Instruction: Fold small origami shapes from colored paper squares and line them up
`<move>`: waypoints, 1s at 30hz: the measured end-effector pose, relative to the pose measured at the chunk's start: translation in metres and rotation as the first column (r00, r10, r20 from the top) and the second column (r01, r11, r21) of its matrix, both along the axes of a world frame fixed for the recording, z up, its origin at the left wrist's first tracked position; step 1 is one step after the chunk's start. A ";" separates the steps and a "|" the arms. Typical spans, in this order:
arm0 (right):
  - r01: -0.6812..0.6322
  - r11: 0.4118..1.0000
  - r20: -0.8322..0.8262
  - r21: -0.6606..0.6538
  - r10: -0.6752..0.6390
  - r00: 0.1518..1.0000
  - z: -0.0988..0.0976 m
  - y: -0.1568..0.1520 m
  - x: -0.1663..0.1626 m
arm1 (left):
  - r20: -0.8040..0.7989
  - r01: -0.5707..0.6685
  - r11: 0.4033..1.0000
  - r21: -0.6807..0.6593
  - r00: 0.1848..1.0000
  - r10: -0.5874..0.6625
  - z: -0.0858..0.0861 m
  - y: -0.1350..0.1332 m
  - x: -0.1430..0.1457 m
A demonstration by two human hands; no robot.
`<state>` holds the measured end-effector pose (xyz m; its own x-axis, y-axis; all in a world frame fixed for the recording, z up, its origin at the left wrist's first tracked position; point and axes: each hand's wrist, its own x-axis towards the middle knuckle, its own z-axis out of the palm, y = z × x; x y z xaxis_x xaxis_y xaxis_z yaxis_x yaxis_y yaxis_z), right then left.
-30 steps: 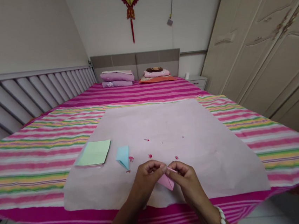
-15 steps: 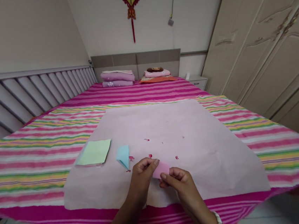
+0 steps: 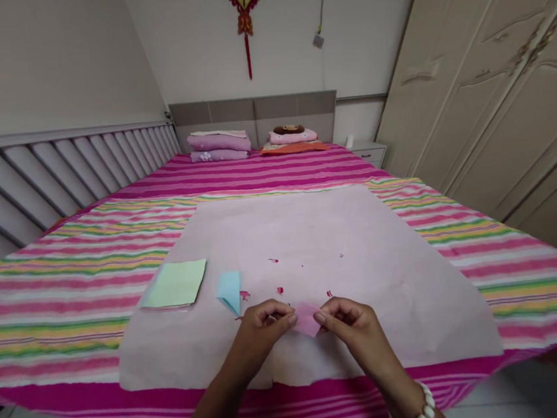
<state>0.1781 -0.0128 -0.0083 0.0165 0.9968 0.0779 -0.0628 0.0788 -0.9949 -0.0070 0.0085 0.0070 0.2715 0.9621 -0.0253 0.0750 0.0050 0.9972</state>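
Pink folded paper [image 3: 307, 318] sits pinched between our left hand [image 3: 263, 329] and right hand [image 3: 353, 323], near the sheet's [image 3: 360, 240] front edge; open sheet stretches beyond.

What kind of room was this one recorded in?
A bedroom in a home, most likely: a striped bed, folded bedding by the headboard, and a tall wardrobe on the right. The left hand and right hand pinch a pink paper over the bed.
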 end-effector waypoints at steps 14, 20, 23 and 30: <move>-0.014 0.999 0.113 0.048 0.008 0.994 0.009 0.000 0.001 | 0.156 0.014 0.998 -0.068 0.988 -0.003 0.001 -0.003 0.008; 0.017 0.998 0.086 0.057 -0.021 0.996 0.007 0.004 -0.004 | 0.140 0.026 0.996 -0.086 0.990 -0.014 -0.010 -0.003 0.011; 0.008 0.999 0.040 0.047 -0.010 0.999 0.001 0.004 -0.007 | 0.210 -0.076 0.989 -0.127 0.972 0.102 -0.013 -0.003 0.015; -0.025 0.999 -0.109 -0.034 0.021 0.994 -0.009 0.002 -0.006 | 0.286 -0.063 0.979 -0.192 0.951 0.117 -0.013 -0.007 0.019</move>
<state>0.1722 -0.0108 -0.0177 0.0000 0.9991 0.0415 -0.1718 0.0409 -0.9843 0.0117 0.0018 -0.0057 0.2055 0.9698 -0.1313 -0.2304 0.1783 0.9566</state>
